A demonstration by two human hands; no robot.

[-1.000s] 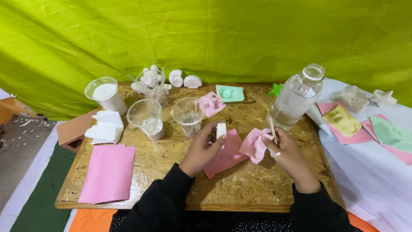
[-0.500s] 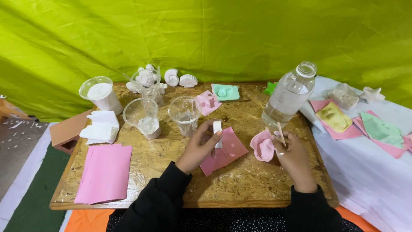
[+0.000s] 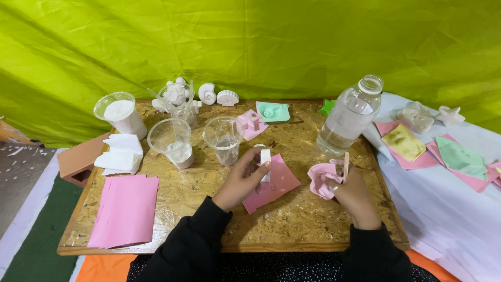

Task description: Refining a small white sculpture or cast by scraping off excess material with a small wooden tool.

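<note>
Counting across the wooden board (image 3: 209, 209), three clear plastic cups stood in the upper left of the frame: one cup of white powder (image 3: 120, 112), one cup with a little white paste (image 3: 171, 141) at its bottom, and one nearly empty cup (image 3: 223, 138) just right of it. A fourth clear cup (image 3: 177, 99) behind them held white cast figures. One open plastic water bottle (image 3: 350, 116), partly filled with clear liquid, stood right of centre. Two white shell casts (image 3: 216, 95) lay at the board's far edge, near a pink mould (image 3: 250, 124) and a teal mould (image 3: 273, 111). One stack of pink sheets (image 3: 125, 209) lay at lower left, with folded white tissues (image 3: 121, 155) above it and a brown block (image 3: 78, 162) beside them.

At centre, the left hand (image 3: 242, 180) pinched a small white cast piece (image 3: 265, 159) upright between thumb and fingers, over a pink sheet (image 3: 271, 183). Right of it, the right hand (image 3: 354, 190) was closed around a crumpled pink mould (image 3: 323, 178) and a thin wooden stick (image 3: 345, 164). Further pink, yellow and green moulds (image 3: 417, 146) lay on the white cloth (image 3: 449, 209) at right.
</note>
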